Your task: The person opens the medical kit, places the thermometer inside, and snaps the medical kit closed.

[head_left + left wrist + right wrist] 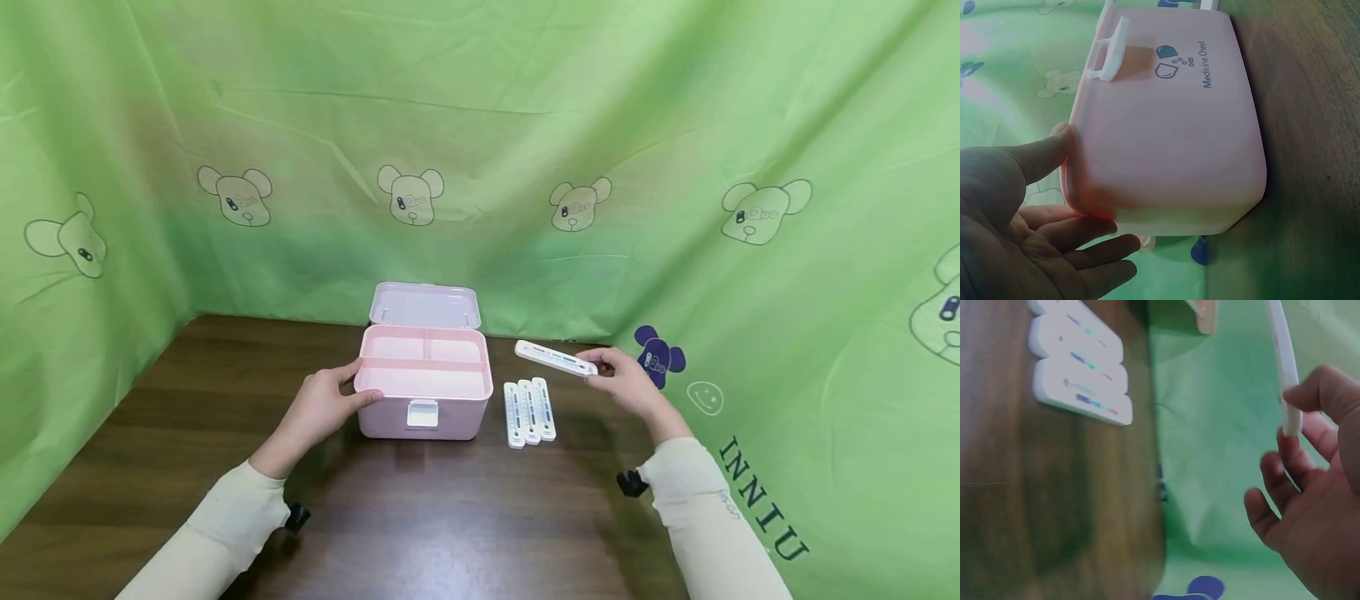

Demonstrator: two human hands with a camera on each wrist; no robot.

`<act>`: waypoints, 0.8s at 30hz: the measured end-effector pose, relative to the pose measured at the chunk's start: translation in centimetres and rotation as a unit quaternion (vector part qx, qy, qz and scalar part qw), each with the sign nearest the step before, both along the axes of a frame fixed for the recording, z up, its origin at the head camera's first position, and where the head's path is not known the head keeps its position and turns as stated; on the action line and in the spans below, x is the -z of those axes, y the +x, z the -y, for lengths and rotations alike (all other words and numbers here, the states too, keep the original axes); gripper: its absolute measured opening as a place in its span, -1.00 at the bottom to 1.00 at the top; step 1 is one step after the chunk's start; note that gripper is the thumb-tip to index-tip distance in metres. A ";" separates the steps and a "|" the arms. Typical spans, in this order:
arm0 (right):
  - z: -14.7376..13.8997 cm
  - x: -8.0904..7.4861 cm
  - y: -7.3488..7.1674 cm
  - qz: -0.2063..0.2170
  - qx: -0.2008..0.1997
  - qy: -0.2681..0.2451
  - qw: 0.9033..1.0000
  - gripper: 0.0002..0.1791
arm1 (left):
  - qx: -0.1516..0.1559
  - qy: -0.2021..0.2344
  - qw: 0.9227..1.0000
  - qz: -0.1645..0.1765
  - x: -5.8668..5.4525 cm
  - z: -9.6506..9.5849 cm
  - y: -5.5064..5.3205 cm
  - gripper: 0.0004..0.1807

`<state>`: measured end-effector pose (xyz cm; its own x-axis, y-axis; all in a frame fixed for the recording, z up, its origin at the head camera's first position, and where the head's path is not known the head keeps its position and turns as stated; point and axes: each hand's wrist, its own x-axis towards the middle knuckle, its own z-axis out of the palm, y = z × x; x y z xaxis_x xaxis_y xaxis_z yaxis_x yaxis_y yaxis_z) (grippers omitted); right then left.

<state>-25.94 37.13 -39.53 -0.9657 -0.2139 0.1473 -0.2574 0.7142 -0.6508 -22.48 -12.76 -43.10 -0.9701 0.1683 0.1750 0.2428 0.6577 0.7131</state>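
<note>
A pink medicine chest [420, 417] stands on the table with its lid [425, 306] tipped back, showing a divided tray [420, 382] inside. My left hand [324, 406] holds its near left corner, thumb [1047, 153] at the front rim and fingers along the side. Between thumb and fingers, my right hand [621, 379] pinches one end of a white thermometer [551, 357], raised above the table to the right of the chest. Three similar thermometers [529, 412] lie side by side on the table, just right of the chest and below the held one.
The dark wooden table [450, 517] runs back to a green curtain [495, 125] printed with bear heads, which also hangs along both sides. A white latch [422, 413] sticks out from the chest's front.
</note>
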 end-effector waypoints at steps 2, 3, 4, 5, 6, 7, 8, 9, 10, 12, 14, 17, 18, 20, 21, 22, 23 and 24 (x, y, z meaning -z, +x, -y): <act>0.4 -0.8 -0.5 0.018 -0.018 0.006 1.000 -0.55 | 0.001 0.000 1.000 0.001 -0.1 0.0 0.0 -0.14; 0.6 -1.1 -0.7 0.027 -0.025 0.009 0.999 -0.54 | 0.002 -0.001 1.000 0.000 -0.1 0.0 0.1 -0.14; 0.8 -1.5 -0.9 0.036 -0.032 0.012 0.999 -0.53 | 0.003 -0.002 1.000 0.000 -0.1 0.0 0.1 -0.14; 1.0 -1.8 -1.1 0.043 -0.040 0.015 0.998 -0.52 | 0.004 -0.002 1.000 0.000 -0.1 0.0 0.1 -0.14; 1.3 -2.3 -1.4 0.049 -0.048 0.016 0.998 -0.52 | 0.003 -0.002 1.000 0.000 -0.1 -0.1 0.1 -0.13; 1.7 -2.6 -1.6 0.054 -0.054 0.018 0.997 -0.52 | 0.003 -0.004 1.000 -0.001 -0.2 -0.1 0.1 -0.13; 2.0 -3.1 -1.8 0.058 -0.061 0.019 0.996 -0.52 | 0.003 -0.006 1.000 -0.001 -0.2 -0.1 0.1 -0.14; 2.4 -3.5 -2.0 0.059 -0.069 0.024 0.996 -0.52 | 0.003 -0.007 1.000 -0.001 -0.2 -0.1 0.2 -0.14; 2.8 -3.8 -2.2 0.059 -0.076 0.029 0.995 -0.52 | 0.004 -0.009 1.000 -0.001 -0.2 -0.1 0.1 -0.13; 3.6 -4.5 -2.6 0.061 -0.090 0.036 0.993 -0.53 | 0.003 -0.012 1.000 0.001 -0.3 -0.1 0.1 -0.14; 4.6 -5.1 -2.9 0.061 -0.102 0.049 0.992 -0.55 | 0.004 -0.015 1.000 0.002 -0.4 0.0 0.1 -0.14; 6.0 -5.8 -3.4 0.054 -0.118 0.072 0.989 -0.57 | 0.003 -0.017 1.000 0.002 -0.5 0.0 0.0 -0.14; 6.6 -6.0 -3.5 0.052 -0.123 0.082 0.988 -0.58 | 0.003 -0.017 1.000 0.003 -0.6 0.0 0.0 -0.15; 7.5 -6.3 -3.6 0.051 -0.134 0.097 0.985 -0.58 | 0.005 -0.020 1.000 0.002 -0.6 0.0 0.0 -0.15; 8.0 -6.5 -3.7 0.051 -0.141 0.103 0.983 -0.58 | 0.005 -0.021 1.000 0.003 -0.7 0.0 0.0 -0.15; 8.4 -6.6 -3.7 0.053 -0.146 0.107 0.982 -0.57 | 0.005 -0.022 1.000 0.003 -0.7 0.0 0.0 -0.15; 8.9 -6.7 -3.8 0.055 -0.150 0.110 0.981 -0.57 | 0.005 -0.023 1.000 0.005 -0.7 0.0 0.0 -0.15; 9.3 -6.8 -3.8 0.055 -0.154 0.114 0.980 -0.57 | 0.005 -0.024 1.000 0.005 -0.7 0.0 0.0 -0.15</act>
<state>-29.74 27.81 -32.77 -0.8580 -0.5121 -0.0403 -0.4198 0.7441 -0.5197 -22.44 -12.74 -42.38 -0.9699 0.1858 0.1576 0.2429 0.6888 0.6830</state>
